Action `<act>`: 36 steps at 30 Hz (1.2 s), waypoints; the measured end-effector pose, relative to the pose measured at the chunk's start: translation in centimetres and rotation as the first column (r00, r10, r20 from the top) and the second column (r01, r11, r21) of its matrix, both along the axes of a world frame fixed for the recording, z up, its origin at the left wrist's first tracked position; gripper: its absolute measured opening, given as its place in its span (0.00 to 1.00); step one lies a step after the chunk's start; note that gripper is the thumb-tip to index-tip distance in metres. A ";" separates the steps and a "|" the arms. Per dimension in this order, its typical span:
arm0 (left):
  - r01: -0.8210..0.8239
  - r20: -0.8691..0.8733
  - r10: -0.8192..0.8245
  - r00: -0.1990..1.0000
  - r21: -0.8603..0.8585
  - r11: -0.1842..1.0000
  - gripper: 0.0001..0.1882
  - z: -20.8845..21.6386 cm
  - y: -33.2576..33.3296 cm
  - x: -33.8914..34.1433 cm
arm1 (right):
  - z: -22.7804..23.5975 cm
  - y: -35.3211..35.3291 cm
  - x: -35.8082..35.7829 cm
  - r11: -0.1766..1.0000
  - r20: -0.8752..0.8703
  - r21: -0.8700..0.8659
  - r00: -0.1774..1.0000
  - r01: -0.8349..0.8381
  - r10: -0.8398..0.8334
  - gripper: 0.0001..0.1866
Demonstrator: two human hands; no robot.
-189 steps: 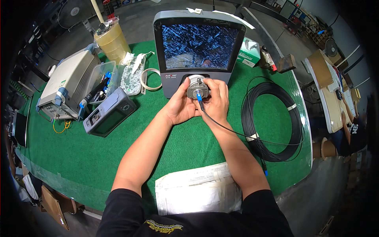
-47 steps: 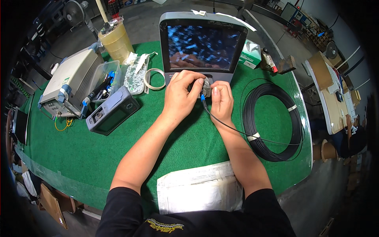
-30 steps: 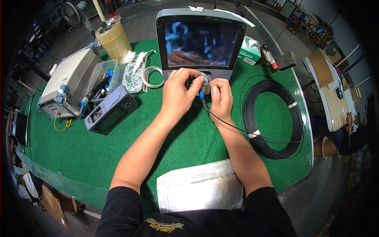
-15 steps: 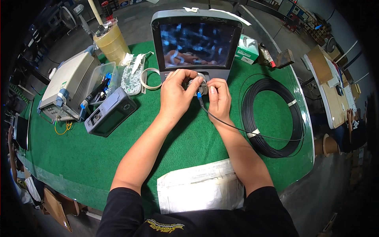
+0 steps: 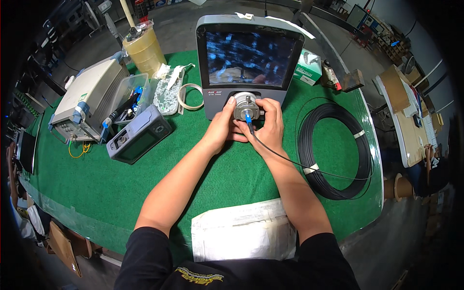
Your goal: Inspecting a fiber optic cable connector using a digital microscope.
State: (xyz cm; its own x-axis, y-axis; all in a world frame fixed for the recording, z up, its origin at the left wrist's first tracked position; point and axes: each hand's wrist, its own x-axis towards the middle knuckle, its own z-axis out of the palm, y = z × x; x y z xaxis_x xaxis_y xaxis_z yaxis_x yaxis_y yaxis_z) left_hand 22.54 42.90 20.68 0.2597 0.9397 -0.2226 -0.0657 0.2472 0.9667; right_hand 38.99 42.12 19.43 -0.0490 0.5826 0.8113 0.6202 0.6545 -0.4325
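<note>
A grey monitor unit [image 5: 218,99] stands at the far middle, with a blurry blue-and-black picture on its screen [image 5: 246,55]. From its lower front juts a round metal connector mount [image 5: 239,114] with small knobs. A blue fibre connector [image 5: 248,119] is plugged into the mount's face, and its thin black cable [image 5: 276,153] runs right to a coil. My left hand [image 5: 220,128] grips the mount's left side, thumb along the rim, other fingers partly hidden below. My right hand [image 5: 270,129] holds the mount's right side, its fingers curled at a side knob.
The black cable coil [image 5: 309,140] lies on the green mat [image 5: 111,193] at the right. Leftward stand a handheld tester [image 5: 140,134], a bench instrument [image 5: 84,99], a clear bin [image 5: 137,92] and a tape roll [image 5: 191,96]. A wrapped white packet [image 5: 244,232] lies near me.
My left hand has slid down from over the mount's top to its left side, uncovering the mount. My right hand has shifted slightly lower around it. The screen's picture has changed.
</note>
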 end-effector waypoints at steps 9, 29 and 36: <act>0.328 0.705 -0.198 0.681 -0.053 0.943 0.37 -2.1 0.9 0.3 | 0.3 0.3 -0.6 1.000 -0.089 -0.017 0.996 -0.003 0.001 0.31; 0.368 0.763 -0.199 0.615 -0.055 0.928 0.36 -3.0 1.1 0.5 | 0.6 0.0 -0.1 1.000 -0.049 -0.004 0.999 0.009 -0.009 0.33; 0.428 0.779 -0.232 0.582 -0.051 0.902 0.40 -3.1 1.0 -0.1 | 0.1 -0.1 -0.6 1.000 -0.088 -0.030 0.996 -0.001 -0.002 0.34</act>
